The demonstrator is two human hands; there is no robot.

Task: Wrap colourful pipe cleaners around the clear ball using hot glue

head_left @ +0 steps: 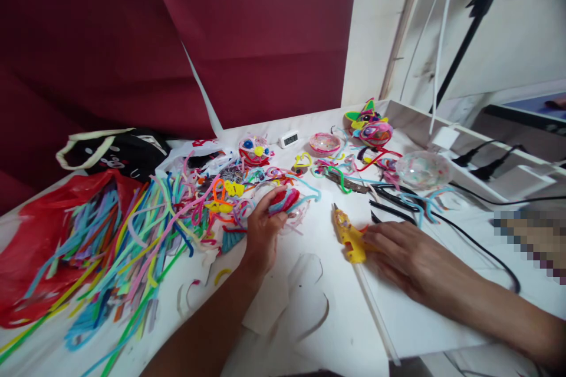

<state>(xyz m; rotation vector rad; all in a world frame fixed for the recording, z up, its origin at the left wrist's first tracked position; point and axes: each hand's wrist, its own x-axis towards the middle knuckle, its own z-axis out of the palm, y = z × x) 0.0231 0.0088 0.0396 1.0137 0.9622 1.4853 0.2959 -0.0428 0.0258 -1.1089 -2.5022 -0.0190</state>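
Observation:
My left hand [265, 230] is closed on a coiled pipe-cleaner piece [283, 201] in red, pink and light blue, held just above the white table. Some of the piece is hidden by my fingers. To the right, my right hand [398, 253] has its fingers around the handle of a yellow hot glue gun [349, 237], whose nozzle points away from me. A long clear glue stick [375, 312] sticks out of the gun's back end toward the front edge. White paper [327, 300] with dark curved marks lies between my hands.
Loose pipe cleaners [145, 247] spill from a red plastic bag [26, 247] at left. Behind stand a black bag [119, 159], a ball with a blue eye [254, 150], a pink-rimmed bowl [325, 144] and a clear bowl [423, 169]. A black cable [481, 250] crosses at right.

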